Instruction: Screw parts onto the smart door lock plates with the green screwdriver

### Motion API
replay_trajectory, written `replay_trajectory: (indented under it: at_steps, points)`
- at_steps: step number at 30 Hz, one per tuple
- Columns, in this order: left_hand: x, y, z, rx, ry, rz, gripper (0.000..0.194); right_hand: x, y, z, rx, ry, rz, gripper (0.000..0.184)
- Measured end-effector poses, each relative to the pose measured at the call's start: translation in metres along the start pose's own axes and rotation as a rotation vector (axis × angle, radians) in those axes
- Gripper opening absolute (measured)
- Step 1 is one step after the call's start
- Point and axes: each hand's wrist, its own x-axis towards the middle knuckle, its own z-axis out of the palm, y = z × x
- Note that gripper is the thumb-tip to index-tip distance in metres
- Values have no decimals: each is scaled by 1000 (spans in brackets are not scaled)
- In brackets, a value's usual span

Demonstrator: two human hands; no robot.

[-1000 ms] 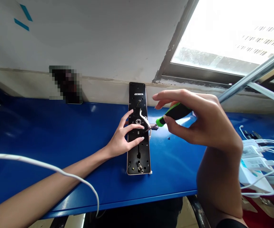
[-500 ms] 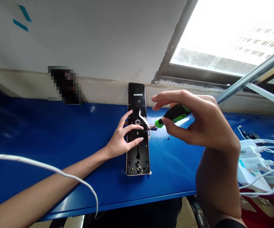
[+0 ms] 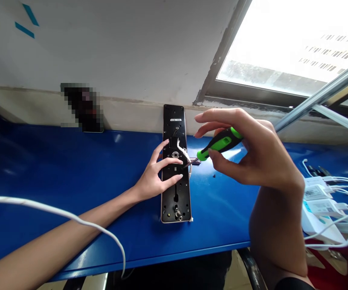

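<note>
A long black panel [image 3: 175, 191], looking like the back of an electronic door lock, stands on the blue table, its far end near the wall. It bears a white label, screw holes and a spindle [image 3: 178, 214] near its front end. My left hand [image 3: 150, 181] rests on the panel from the left with fingers spread, holding nothing. Between thumb and fingers my right hand [image 3: 249, 155] grips a green and black screwdriver [image 3: 220, 145], tilted down to the left. Its tip meets the panel's right part, beside my left fingers; the screw there is too small to see. A white cable [image 3: 183, 150] runs along the panel.
Small dark screws [image 3: 214, 176] lie right of the panel on the blue table [image 3: 116, 161]. White boxes and chargers with cables [image 3: 320, 201] crowd the right end. A loose white cord [image 3: 56, 209] crosses above my left forearm. A pixelated dark object [image 3: 86, 106] leans on the wall.
The screwdriver handle has turned in my right hand, so a green side now faces up. My right fingers have shifted slightly around it. My left hand and the panel stay nearly the same.
</note>
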Motion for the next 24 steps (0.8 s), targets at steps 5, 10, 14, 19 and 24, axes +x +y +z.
replay_trajectory:
  at_steps: [5,10,14,19,24]
  points:
    - [0,1,-1,-16,-2,-4,32,1,2,3,-76,50,52,45]
    - [0,2,-1,-38,-7,-40,31,2,4,4,-63,70,18,43]
    - [0,1,0,-27,-4,-20,31,1,-2,2,-42,40,23,65]
    - [0,1,0,-8,-2,0,32,2,0,3,-87,46,5,42]
    - [0,2,-1,-8,-6,-5,31,2,1,4,-62,67,-1,43]
